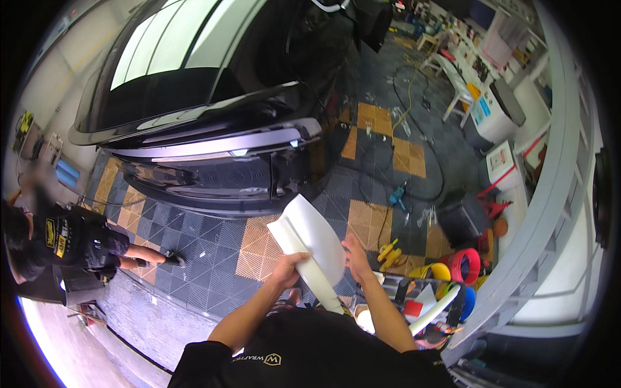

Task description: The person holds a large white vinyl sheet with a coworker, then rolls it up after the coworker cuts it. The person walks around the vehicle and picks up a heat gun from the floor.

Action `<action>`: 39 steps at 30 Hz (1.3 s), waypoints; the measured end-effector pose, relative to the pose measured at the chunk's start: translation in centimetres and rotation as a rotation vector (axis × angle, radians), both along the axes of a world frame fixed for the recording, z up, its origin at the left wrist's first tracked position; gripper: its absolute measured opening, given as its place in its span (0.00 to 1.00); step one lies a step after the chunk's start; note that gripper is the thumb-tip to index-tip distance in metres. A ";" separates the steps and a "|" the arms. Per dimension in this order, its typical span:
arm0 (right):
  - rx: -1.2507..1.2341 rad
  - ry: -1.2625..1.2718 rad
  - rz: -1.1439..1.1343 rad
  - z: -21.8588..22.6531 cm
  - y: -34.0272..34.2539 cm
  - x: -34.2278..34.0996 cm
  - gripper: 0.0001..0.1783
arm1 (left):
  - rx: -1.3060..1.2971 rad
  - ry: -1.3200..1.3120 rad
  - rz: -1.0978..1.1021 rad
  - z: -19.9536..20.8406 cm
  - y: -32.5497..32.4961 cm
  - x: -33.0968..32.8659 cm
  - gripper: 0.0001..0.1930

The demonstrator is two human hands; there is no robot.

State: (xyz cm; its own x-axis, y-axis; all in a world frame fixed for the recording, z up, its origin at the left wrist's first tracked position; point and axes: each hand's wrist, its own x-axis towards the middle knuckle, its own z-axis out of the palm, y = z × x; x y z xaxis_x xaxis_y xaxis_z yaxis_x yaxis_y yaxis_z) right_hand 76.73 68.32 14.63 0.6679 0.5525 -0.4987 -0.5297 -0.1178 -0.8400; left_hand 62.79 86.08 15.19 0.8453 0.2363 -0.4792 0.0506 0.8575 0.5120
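My left hand (288, 269) grips a roll of white film (310, 273) held at a slant in front of my body, its lower end close to my shirt. A loose sheet of the film (317, 233) bends out from the roll to the upper right. At the sheet's right edge is my right hand (355, 258), with fingers apart and slightly bent. Its fingertips are at or just beside the edge; firm contact cannot be made out. Beyond the film stands the rear of a glossy black car (213, 174) with a silver-grey strip (220, 145).
Another person (71, 239) in black stands at the left. On the tiled floor (213, 271) lie a teal power tool (398, 196), a yellow tool (389, 254) and a dark hose. Yellow and red buckets (463, 265) and a cluttered cart (420, 304) are at my right. White benches line the right wall.
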 end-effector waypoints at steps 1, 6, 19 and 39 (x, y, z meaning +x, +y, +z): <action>0.138 0.241 -0.097 0.4 0.5 1.2 0.46 | -0.014 -0.024 -0.014 0.2 0.4 1.0 0.25; 0.437 0.392 -0.007 1.7 0.2 3.5 0.41 | -0.093 0.049 0.140 -0.3 0.8 5.7 0.22; -0.167 0.578 1.336 -4.5 13.5 5.0 0.30 | -0.180 -0.027 0.670 -4.3 3.5 -0.6 0.12; -0.056 0.719 1.778 0.7 17.9 -0.5 0.31 | 0.340 0.430 1.206 4.3 -0.8 -6.5 0.27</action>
State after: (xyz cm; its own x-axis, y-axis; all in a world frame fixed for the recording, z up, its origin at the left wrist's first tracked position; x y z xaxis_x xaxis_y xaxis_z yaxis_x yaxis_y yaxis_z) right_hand 76.21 86.17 15.30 -0.8741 0.2416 -0.4213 0.0189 -0.8500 -0.5265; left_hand 56.33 85.25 19.52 -0.1812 0.8884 -0.4218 -0.4367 0.3117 0.8439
